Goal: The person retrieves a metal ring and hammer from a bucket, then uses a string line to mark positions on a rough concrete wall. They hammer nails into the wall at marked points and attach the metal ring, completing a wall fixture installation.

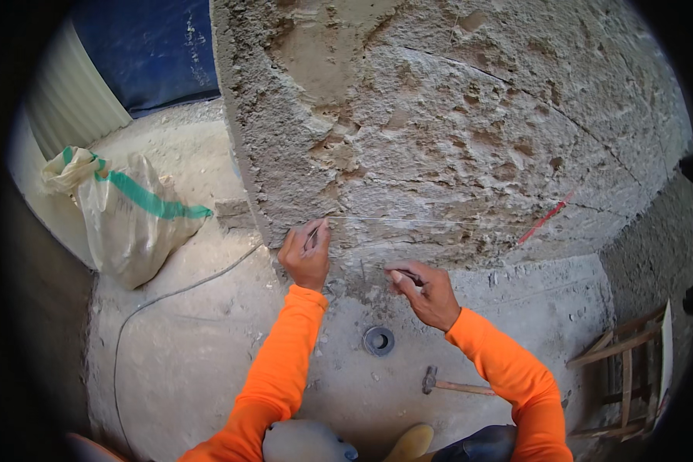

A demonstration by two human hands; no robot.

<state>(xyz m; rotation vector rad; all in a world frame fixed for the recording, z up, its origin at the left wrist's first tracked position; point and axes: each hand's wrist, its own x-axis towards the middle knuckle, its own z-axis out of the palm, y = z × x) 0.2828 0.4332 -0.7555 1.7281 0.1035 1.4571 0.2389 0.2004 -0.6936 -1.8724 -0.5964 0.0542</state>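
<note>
- A thin pale string (423, 221) is stretched along the lower part of the rough wall (454, 146), from the centre of the frame toward a red strip (545, 219) right of centre.
- The string's near end appears to be pinched by the fingertips of the left hand (306, 254), which are closed narrow at the wall's foot, in the centre of the frame.
- The fingers of the right hand (425, 289), just right of centre, are curled in with the thumb close to them; whether anything is held there cannot be told.
- The string could be let slack or pulled out of line if the left pinch is loosened; it could also be snagged or frayed by the wall's jagged surface.
- Loose crumbs could be knocked from the wall if it is brushed by either hand.
- A stumble could be caused by the hammer (454, 387) or the grey ring (379, 341), both left on the floor at lower centre, or by the cable (177, 292) at lower left.
- No brand, label or writing can be read; only pale smears are seen on the blue sheet (146, 46) at upper left.
</note>
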